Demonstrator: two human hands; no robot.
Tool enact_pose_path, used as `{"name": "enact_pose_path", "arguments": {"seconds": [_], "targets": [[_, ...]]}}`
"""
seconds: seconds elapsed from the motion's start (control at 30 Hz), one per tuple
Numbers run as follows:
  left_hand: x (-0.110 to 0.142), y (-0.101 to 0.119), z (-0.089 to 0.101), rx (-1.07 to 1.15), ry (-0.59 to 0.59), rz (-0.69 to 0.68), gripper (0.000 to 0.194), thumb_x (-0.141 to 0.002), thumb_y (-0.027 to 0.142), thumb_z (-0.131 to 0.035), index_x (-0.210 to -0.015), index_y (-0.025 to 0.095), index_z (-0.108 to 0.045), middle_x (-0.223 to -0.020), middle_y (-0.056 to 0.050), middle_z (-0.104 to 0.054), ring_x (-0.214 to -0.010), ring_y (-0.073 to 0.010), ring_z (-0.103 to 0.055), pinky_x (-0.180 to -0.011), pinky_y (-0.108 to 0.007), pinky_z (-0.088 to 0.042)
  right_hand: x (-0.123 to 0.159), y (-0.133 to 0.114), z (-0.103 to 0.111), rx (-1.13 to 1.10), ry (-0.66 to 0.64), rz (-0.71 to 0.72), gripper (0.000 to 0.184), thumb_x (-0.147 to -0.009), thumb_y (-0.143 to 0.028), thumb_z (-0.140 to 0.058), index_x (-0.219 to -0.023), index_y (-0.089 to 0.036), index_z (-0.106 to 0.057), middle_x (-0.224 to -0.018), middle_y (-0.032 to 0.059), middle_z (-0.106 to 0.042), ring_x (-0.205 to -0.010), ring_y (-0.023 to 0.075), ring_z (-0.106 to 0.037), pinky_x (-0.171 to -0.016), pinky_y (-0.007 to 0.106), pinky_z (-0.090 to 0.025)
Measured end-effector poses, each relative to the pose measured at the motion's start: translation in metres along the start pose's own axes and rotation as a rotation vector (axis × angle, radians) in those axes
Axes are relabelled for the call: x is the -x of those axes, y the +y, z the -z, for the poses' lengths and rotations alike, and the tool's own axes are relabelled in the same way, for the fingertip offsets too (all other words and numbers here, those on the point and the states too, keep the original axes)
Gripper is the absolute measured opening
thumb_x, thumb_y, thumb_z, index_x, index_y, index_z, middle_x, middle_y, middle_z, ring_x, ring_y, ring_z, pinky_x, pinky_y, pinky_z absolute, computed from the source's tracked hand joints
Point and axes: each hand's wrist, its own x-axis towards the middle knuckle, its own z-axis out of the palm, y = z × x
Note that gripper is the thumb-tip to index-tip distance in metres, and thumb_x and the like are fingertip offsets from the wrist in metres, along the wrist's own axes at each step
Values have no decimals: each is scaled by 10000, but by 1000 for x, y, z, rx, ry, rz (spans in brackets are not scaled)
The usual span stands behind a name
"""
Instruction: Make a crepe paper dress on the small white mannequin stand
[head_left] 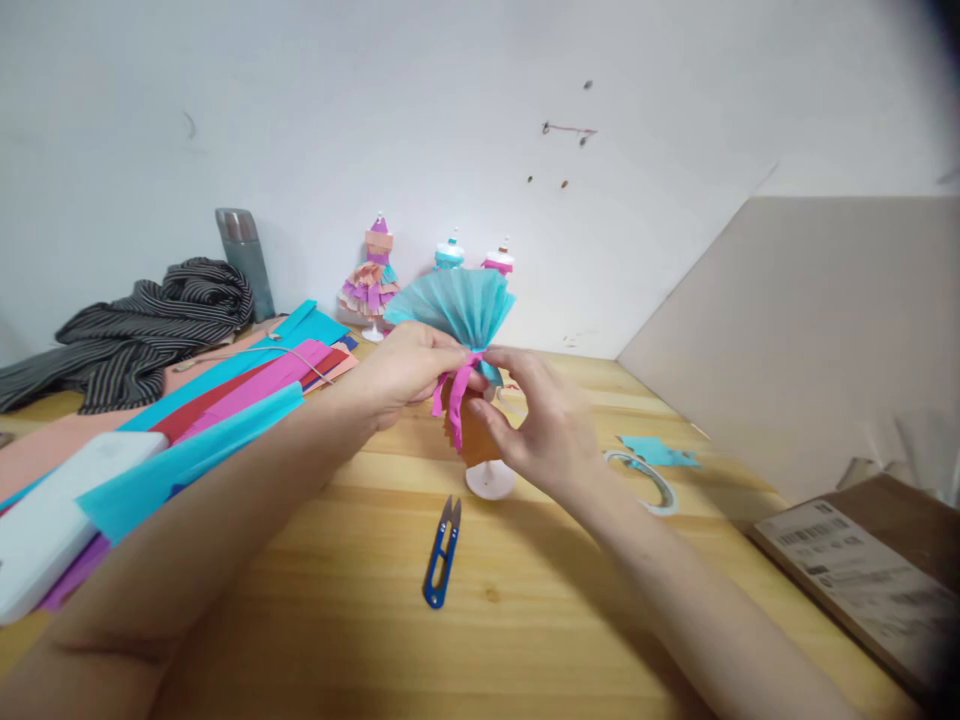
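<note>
"Fan (454, 310): where do we have it, and is any writing legible?"
"Over the white base (490, 483); the label (844, 560) is too blurred for us."
"Our hands?"
"Both reach inward. Our left hand (416, 370) pinches its neck by the pink strip (458, 405); our right hand (551, 415) curves half open there, holding what we cannot tell."
"Its direction?"
"Flare up, long axis near upright."

Left forearm (240, 520) slanted in from lower left, right forearm (675, 570) from lower right; both bare, converging ahead. Left hand (412, 375) was closed, thumb and fingers drawn together. Right hand (551, 420) curved inward, slightly blurred, forefinger arched above the thumb; its grip was unclear. Fingertips sat near each other.
</note>
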Motion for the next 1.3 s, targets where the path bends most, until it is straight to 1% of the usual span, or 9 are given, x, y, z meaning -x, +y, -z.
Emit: {"name": "enact_pose_path", "arguments": {"seconds": [0.13, 0.27, 0.47, 0.53, 0.63, 0.73, 0.87, 1.03, 1.3], "targets": [[1, 1, -5, 17, 28, 19, 310, -770, 146, -591, -461, 145, -576, -316, 69, -325, -293, -16, -168, -359, -208, -106, 2, -4, -5, 158, 23, 45, 311, -823, -214, -600, -1121, -179, -518, -1021, 129, -698, -861, 267, -672, -690, 368, -540], [1, 0, -12, 48, 33, 3, 310, -771, 125, -558, -465, 155, -596, -326, 60, -361, -292, -31, -222, -365, -206, -178, 3, -7, -7, 251, 47, 40, 261, -833, -179, -545, -1094, -166, -545, -1033, 143, -699, -867, 265, -667, -699, 360, -518], [2, -5, -16, -61, 22, -145, 304, -780, 141, -555, -484, 149, -625, -414, 19, -478, -355, -55, -341, -375, -205, -227, 3, -10, -2, 279, 73, 32, 132, -848, -219, -541, -946, -190, -625, -1040, 139, -698, -879, 258, -662, -707, 361, -507], [3, -4, -17, -112, 40, -165, 298, -774, 132, -555, -489, 149, -636, -428, 18, -483, -371, -64, -357, -385, -209, -250, 2, -10, 2, 212, 103, 13, 110, -860, -210, -538, -883, -194, -643, -995, 124, -703, -844, 237, -665, -684, 343, -505], [2, -2, -18, -150, 51, -177, 262, -758, 108, -558, -525, 154, -669, -475, 4, -557, -411, -83, -441, -427, -211, -321, -3, -10, 9, -27, 123, -67, 150, -879, -180, -512, -826, -190, -652, -916, 96, -711, -802, 202, -668, -672, 317, -512], [2, -4, -19, -193, 36, -179, 271, -778, 118, -516, -569, 161, -683, -596, -28, -669, -498, -108, -542, -484, -216, -389, -8, -8, 16, -254, 118, -236, 156, -859, -162, -525, -770, -193, -650, -770, 36, -704, -702, 167, -654, -647, 292, -515], [6, -10, -21, -393, 26, -255, 264, -798, 170, -478, -630, 157, -681, -643, -26, -693, -488, -96, -525, -459, -207, -363, -9, -2, 17, -477, 161, -410, 81, -811, -170, -576, -777, -187, -648, -712, 2, -687, -645, 149, -643, -632, 286, -527], [9, -11, -23, -575, 82, -331, 256, -814, 179, -461, -660, 137, -661, -535, 3, -585, -477, -89, -468, -451, -209, -299, -8, 4, 13, -574, 219, -466, 29, -787, -200, -623, -799, -192, -648, -698, -6, -682, -648, 149, -641, -611, 288, -525], [11, -8, -27, -574, 103, -369, 236, -811, 194, -497, -637, 142, -649, -517, 21, -492, -483, -90, -367, -473, -239, -230, -9, 5, 13, -615, 259, -494, 26, -793, -219, -640, -789, -194, -645, -679, -5, -676, -625, 143, -630, -584, 281, -512]]}}
